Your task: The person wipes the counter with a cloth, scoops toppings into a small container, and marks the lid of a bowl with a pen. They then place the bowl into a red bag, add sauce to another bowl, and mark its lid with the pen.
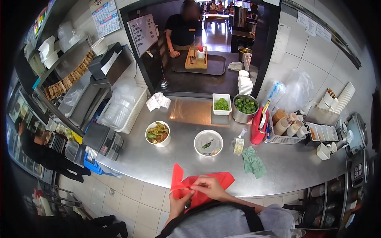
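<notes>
While you stood at the counter [186, 164], your left hand [180, 202] and your right hand [208, 188] both grasped the red bag [225, 179]. The left hand pinched it from below; the right hand came in from the right, its fingers bent onto the same portion, close to the left fingertips. The bag was in front of your body, overlapping the counter's near edge in view, with one strip standing up at the left.

Ahead of your hands, a white bowl [196, 148] contained a dark green piece. To its left stood a bowl of food [160, 145]; to its right lay a small packet [239, 146] and, nearer you, a crumpled green cloth [254, 162].

Farther back, a white tub [221, 113] of chopped greens stood beside a steel pot [242, 117] of green fruit. Beyond the hatch, a person [180, 29] stood near a dark tray [219, 68].
</notes>
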A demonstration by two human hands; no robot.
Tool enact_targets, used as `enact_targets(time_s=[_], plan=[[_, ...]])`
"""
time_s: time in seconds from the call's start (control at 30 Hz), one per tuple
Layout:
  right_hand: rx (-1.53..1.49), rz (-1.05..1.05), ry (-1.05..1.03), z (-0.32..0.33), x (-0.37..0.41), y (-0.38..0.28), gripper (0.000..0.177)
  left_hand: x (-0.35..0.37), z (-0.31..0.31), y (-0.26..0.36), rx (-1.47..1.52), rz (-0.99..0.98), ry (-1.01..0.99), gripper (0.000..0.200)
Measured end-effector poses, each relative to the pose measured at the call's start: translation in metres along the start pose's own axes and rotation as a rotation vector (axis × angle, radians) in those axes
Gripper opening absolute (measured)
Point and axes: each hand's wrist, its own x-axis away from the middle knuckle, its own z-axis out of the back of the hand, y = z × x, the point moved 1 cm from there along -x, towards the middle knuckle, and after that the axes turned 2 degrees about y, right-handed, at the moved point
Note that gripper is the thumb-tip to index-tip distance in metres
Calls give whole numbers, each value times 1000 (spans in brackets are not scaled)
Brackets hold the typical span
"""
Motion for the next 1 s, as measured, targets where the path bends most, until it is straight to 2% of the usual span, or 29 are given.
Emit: enact_targets(time_s=[0.07,0.1,0.2,0.33,0.37,0.47,0.5,0.6,0.67,0.7,0.73,0.8,0.83,0.9,0.93,1.0], plan=[[-19,8,187,-5,5,0,11,-3,0,5,50,179,-115,24],[-72,30,251,-10,5,-1,17,-7,1,3,-31,105,-192,26],[20,58,345,-15,2,2,13,-8,-7,19,-63,-72,-305,27],[138,57,380,-16,-7,-5,15,-27,11,9,209,367,-450,30],[107,32,371,-18,-8,-9,11,-26,10,12,318,357,-468,28],[138,33,378,-23,-11,-22,7,-27,12,26,362,278,-382,28],[111,11,333,-25,-10,-20,8,-34,19,18,325,237,-452,33],[13,-25,232,-24,-7,-10,9,-30,22,20,58,299,-286,38],[-87,-28,209,-24,-5,-5,6,-31,20,24,166,183,-331,34],[40,54,339,-18,-3,-6,6,-31,19,25,220,126,-351,32],[169,140,468,-6,-1,-10,5,-57,46,-19,281,148,-345,27],[447,282,746,23,13,-21,5,-87,73,-27,564,130,-244,19],[593,336,896,39,24,-26,6,-86,70,16,781,90,-144,15],[828,185,1016,71,51,-26,6,-84,83,46,920,189,-141,9],[796,113,988,77,56,-19,7,-84,85,55,991,240,-138,6],[729,-40,929,83,68,-4,8,-80,65,69,834,120,-62,2]])
